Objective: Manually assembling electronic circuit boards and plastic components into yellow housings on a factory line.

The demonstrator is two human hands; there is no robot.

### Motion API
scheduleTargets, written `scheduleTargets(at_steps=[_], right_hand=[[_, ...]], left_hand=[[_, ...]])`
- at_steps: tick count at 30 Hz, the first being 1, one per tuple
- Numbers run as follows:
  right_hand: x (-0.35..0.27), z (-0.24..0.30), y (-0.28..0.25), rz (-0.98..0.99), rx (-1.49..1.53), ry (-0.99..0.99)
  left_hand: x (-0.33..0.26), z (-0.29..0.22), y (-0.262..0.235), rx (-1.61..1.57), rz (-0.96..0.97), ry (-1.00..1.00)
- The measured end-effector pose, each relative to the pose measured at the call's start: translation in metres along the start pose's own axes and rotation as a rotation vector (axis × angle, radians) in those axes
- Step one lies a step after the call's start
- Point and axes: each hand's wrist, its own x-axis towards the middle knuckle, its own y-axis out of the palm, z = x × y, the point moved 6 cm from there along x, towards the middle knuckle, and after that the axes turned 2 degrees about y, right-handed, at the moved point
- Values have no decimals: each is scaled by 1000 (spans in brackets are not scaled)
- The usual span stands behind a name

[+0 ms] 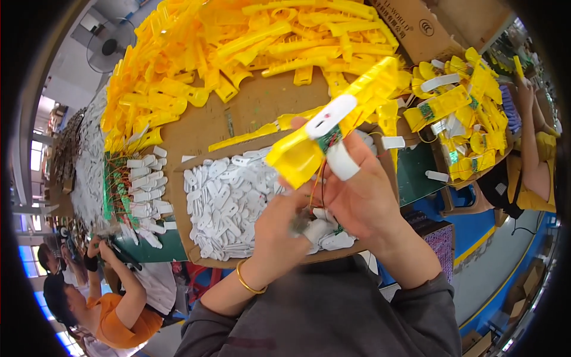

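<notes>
My right hand [363, 190] grips a long yellow plastic housing [294, 157], raised and tilted over a box of white pieces. On the housing lies a white oval cover plate [330, 116] with a slot, beside a small green circuit board [329, 138]. A white band [343, 162] wraps a finger of that hand. Thin red and dark wires [319, 184] hang from the board toward my left hand [282, 223], which wears a gold bangle. Its fingers are curled by the wires and partly blurred; what they pinch is hidden. White plastic pieces [226, 202] fill the cardboard box [187, 241] below.
Yellow housings [238, 41] are heaped at the back. Circuit boards with wires and white tabs [143, 184] lie at left. At right stands a box of yellow assemblies [470, 119]. A person in orange [119, 315] works at left, another in yellow [535, 166] at right.
</notes>
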Motion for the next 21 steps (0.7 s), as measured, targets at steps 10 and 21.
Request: scheduleTargets(at_steps=[10,21], right_hand=[[-8,31,-38,-199,-237,-125],[-4,18,-27,-199,-305,-122]], left_hand=[[1,27,-27,-686,-93,-427],[-13,39,-36,-625,-102,-360]])
